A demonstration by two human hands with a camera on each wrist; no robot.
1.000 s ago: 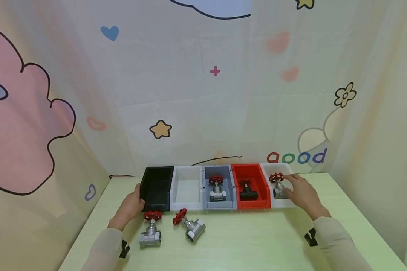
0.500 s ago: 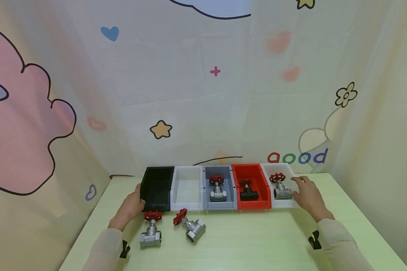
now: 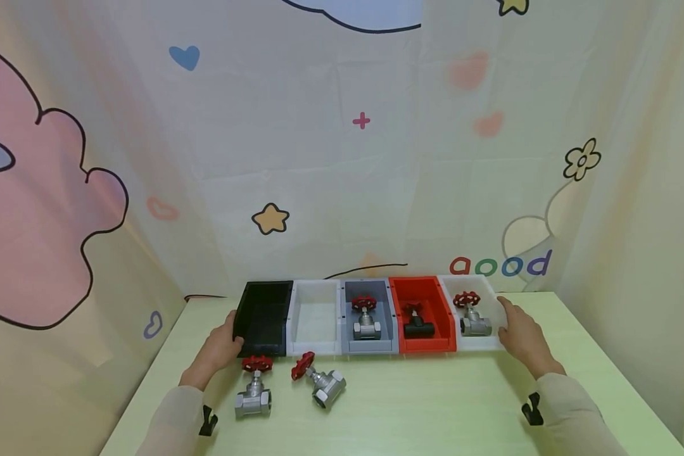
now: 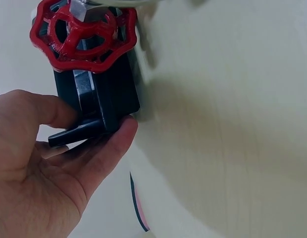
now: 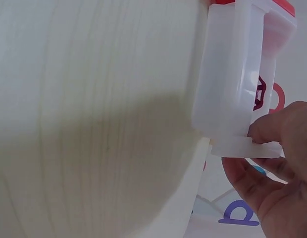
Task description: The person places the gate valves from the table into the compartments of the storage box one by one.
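My left hand (image 3: 222, 345) grips the outer side wall of the black bin (image 4: 121, 91), thumb over the rim and fingers along the outside. At the row's other end, my right hand (image 3: 524, 335) pinches the side wall of the translucent white bin (image 5: 225, 74) between thumb and fingers. A gate valve (image 3: 475, 323) with a red handwheel lies in that white bin. On the table, near the left hand, rest two more metal valves: one upright in view (image 3: 253, 399) just before the black bin, and a tilted valve (image 3: 326, 385) beside it.
Between the end bins stand a second white bin (image 3: 315, 345), a grey bin (image 3: 370, 346) holding a metal valve (image 3: 367, 326), and a red bin (image 3: 427, 344) holding a dark valve (image 3: 417, 326). The bins form one row on the pale table (image 3: 399, 405), before a printed curtain (image 3: 330, 158).
My right hand has let go of the valve in the right white bin and moved right onto that bin's side wall. The left hand keeps its grip on the black bin, barely shifting.
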